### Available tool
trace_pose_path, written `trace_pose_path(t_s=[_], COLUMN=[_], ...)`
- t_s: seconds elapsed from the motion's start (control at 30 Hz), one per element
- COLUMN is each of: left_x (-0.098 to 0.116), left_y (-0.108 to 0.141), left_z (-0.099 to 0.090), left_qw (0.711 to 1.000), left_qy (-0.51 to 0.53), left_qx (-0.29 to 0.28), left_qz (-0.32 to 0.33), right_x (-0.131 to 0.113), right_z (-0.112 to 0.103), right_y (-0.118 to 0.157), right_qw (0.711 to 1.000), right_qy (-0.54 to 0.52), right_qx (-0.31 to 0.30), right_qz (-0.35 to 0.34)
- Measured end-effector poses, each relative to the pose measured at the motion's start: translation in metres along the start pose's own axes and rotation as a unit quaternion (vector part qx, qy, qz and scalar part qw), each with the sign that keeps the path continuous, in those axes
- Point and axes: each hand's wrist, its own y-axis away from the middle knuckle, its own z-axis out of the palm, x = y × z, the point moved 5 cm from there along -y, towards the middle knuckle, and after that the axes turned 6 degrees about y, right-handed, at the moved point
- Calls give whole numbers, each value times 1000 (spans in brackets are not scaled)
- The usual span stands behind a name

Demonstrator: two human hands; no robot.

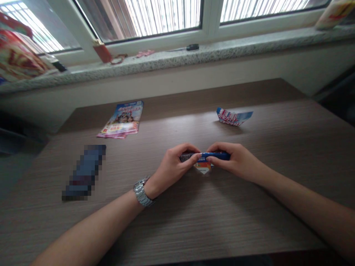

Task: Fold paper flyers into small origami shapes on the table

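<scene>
Between both hands is a folded sheet of printed paper (203, 159), mostly blue along its upper strip, with a white and orange pointed part hanging below. My left hand (179, 160) pinches its left part, thumb in front and fingers behind. On the other side, my right hand (231, 157) grips the right part the same way, the two thumbs close together at the middle. Behind the right hand, apart from it, a folded paper boat (234, 117) in blue, white and red stands on the table. The fingers hide much of the held paper.
A stack of printed leaflets (124, 118) lies at the table's back left. Nearer on the left is a dark, pixelated object (84, 171). The stone windowsill (163, 59) behind the table (177, 221) bears a red item (102, 51) and a colourful bag (19, 55).
</scene>
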Motion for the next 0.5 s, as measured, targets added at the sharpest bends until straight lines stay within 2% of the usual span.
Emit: trace_pose_path(t_s=[0.5], left_x=[1], left_y=[1], left_z=[2], left_qw=[1000], left_qy=[3], left_qx=[8], left_qz=[-10], right_x=[-8], right_z=[-2], right_y=[3], right_qw=[1000], right_qy=[-15], right_qx=[12], right_qz=[-11])
